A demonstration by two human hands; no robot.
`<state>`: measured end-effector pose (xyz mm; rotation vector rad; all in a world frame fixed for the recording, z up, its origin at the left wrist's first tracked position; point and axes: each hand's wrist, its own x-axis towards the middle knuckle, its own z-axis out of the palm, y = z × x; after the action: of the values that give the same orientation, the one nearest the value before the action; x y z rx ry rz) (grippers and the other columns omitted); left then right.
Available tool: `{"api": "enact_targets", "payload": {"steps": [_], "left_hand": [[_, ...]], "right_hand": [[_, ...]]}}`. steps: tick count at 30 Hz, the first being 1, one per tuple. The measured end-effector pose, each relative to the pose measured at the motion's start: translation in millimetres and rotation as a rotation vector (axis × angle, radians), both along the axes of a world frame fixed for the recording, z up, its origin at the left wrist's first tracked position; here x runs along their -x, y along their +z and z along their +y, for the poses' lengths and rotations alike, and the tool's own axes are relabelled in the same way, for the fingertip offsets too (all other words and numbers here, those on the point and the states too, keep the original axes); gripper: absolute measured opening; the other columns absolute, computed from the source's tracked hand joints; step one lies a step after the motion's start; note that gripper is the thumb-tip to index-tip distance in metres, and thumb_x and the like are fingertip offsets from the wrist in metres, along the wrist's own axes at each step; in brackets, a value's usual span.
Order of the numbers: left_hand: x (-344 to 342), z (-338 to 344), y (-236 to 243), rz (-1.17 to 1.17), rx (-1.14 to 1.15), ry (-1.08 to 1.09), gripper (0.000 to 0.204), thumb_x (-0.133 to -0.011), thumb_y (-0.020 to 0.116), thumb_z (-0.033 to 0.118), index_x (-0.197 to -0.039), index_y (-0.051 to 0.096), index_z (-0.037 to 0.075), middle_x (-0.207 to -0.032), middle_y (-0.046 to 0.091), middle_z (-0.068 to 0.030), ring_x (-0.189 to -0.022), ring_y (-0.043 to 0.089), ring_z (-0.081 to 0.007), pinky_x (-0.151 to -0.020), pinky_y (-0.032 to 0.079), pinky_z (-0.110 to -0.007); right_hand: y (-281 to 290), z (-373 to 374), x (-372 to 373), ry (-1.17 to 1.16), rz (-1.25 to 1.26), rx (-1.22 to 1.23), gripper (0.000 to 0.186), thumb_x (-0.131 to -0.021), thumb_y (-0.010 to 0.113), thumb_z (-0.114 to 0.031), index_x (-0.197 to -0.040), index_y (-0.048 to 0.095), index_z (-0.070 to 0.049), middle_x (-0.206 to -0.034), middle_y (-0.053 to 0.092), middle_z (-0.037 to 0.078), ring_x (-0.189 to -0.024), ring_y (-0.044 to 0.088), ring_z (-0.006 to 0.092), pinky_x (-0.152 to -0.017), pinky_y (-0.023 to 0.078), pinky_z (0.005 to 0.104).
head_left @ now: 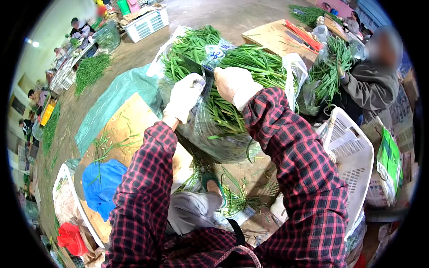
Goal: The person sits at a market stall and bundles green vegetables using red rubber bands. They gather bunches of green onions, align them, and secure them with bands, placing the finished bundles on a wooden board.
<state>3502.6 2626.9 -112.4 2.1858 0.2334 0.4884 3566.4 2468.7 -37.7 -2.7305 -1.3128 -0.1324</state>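
Observation:
In front of me lies a large clear plastic bag (pixel 223 149) full of long green leafy stalks (pixel 254 62), tied or gathered in bundles. My left hand (pixel 184 97), in a white glove, is closed on the bag's plastic at its near left side. Just to its right, my right hand (pixel 236 85), also gloved, is closed in a fist above the stalks. A dark flat blade, apparently a knife (pixel 193 66), extends leftward from the right fist over the plastic; its handle is hidden by the fingers.
A wooden board (pixel 134 116) with loose stalks and a blue cloth (pixel 103 183) lies at left. A white crate (pixel 351 156) stands at right, near a person (pixel 375 85) holding stalks. Another board (pixel 277 38) is beyond. Green sheeting (pixel 116 100) covers floor.

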Motion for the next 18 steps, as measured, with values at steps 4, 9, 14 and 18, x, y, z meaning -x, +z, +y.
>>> {"api": "enact_targets", "payload": {"steps": [4, 9, 14, 18], "left_hand": [[19, 7, -9, -0.216, -0.004, 0.005, 0.009, -0.085, 0.060, 0.007, -0.093, 0.059, 0.004, -0.079, 0.059, -0.0002, -0.073, 0.051, -0.0087, -0.069, 0.044, -0.024], [72, 8, 8, -0.082, 0.280, 0.027, 0.012, -0.088, 0.058, 0.015, -0.095, 0.060, 0.006, -0.077, 0.057, 0.0043, -0.064, 0.048, -0.0032, -0.055, 0.040, -0.019], [128, 32, -10, -0.149, 0.416, 0.141, 0.013, -0.087, 0.060, 0.012, -0.098, 0.061, 0.005, -0.090, 0.061, -0.0011, -0.072, 0.054, -0.0057, -0.061, 0.044, -0.020], [164, 32, -43, -0.338, 0.273, 0.034, 0.011, -0.083, 0.058, 0.001, -0.094, 0.060, 0.002, -0.118, 0.055, -0.0137, -0.108, 0.051, -0.0206, -0.092, 0.041, -0.031]], "right_hand": [[4, 11, 11, -0.003, 0.021, -0.034, 0.021, -0.086, 0.047, -0.018, -0.094, 0.056, -0.001, -0.083, 0.064, 0.020, -0.083, 0.062, 0.0355, -0.072, 0.049, 0.0437], [-29, 2, -2, -0.083, -0.106, 0.025, 0.016, -0.085, 0.048, -0.015, -0.095, 0.054, -0.004, -0.082, 0.066, 0.014, -0.081, 0.064, 0.0318, -0.067, 0.050, 0.0433], [7, 4, 12, -0.127, -0.154, -0.012, 0.018, -0.084, 0.046, -0.011, -0.096, 0.058, -0.005, -0.085, 0.066, 0.013, -0.081, 0.065, 0.0297, -0.069, 0.051, 0.0399], [22, 30, 56, -0.025, -0.046, -0.217, 0.032, -0.085, 0.055, -0.023, -0.115, 0.052, -0.012, -0.089, 0.065, 0.013, -0.083, 0.063, 0.0305, -0.070, 0.049, 0.0420]]}}
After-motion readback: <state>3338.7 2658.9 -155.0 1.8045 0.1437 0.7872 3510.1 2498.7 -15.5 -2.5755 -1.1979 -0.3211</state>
